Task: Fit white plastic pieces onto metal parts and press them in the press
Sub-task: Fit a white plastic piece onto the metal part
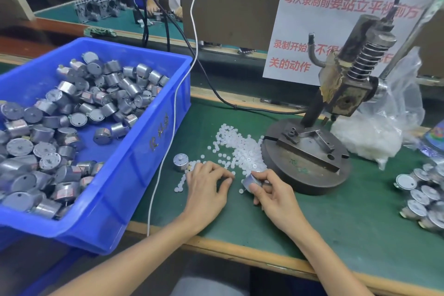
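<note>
A scatter of small white plastic pieces (236,149) lies on the green mat left of the hand press (310,151). My left hand (206,186) rests among the pieces with its fingertips curled down onto them; whether it pinches one I cannot tell. My right hand (271,190) grips a small round metal motor (251,181) tilted on its side, just in front of the press base. Another metal motor (180,162) stands upright on the mat beside my left hand.
A blue bin (134,151) full of metal motors fills the left side. Several motors (422,194) lie piled at the right edge. A clear bag of white pieces (374,137) sits behind the press. A white cable (175,108) hangs over the bin's rim.
</note>
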